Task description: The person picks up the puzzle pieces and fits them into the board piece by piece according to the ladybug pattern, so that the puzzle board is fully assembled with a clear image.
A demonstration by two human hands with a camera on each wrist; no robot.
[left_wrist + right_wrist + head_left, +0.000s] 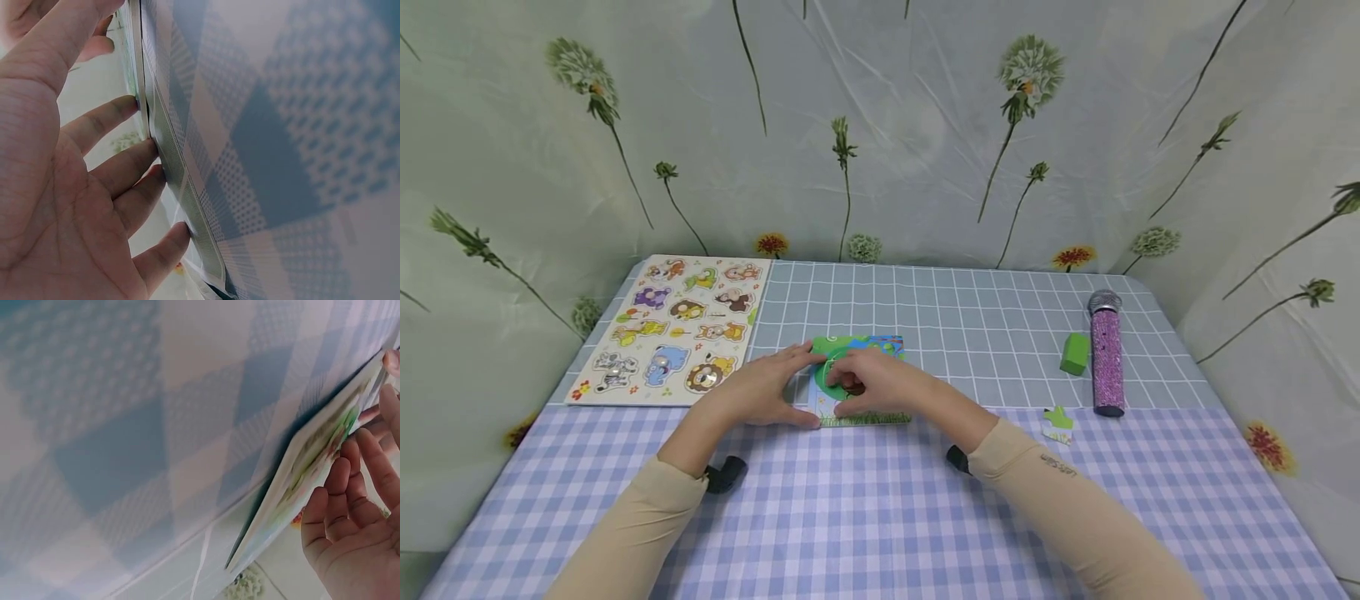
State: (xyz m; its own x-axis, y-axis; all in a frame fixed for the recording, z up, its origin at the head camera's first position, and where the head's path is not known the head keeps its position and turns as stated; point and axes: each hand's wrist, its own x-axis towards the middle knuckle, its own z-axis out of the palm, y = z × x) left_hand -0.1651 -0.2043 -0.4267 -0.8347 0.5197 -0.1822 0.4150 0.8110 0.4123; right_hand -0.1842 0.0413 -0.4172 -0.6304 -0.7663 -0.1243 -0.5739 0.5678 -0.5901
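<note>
A small green and blue picture puzzle board (823,405) lies mid-table, with a grass strip along its near edge. My left hand (767,387) is spread at the board's left side, thumb and fingertips touching its edge. In the left wrist view its fingers (131,200) reach down to the table surface. Over the board's middle is my right hand (880,383), its fingers bent. The right wrist view has those fingertips against the board's face (312,465); no piece shows plainly between them. The hand hides part of the picture.
A large animal peg puzzle (700,310) lies at the back left. On the right are a green block (1075,354), a purple glittery microphone (1107,362) and a loose green and white puzzle piece (1058,423). A flowered curtain (895,125) hangs behind the checked tablecloth (850,517).
</note>
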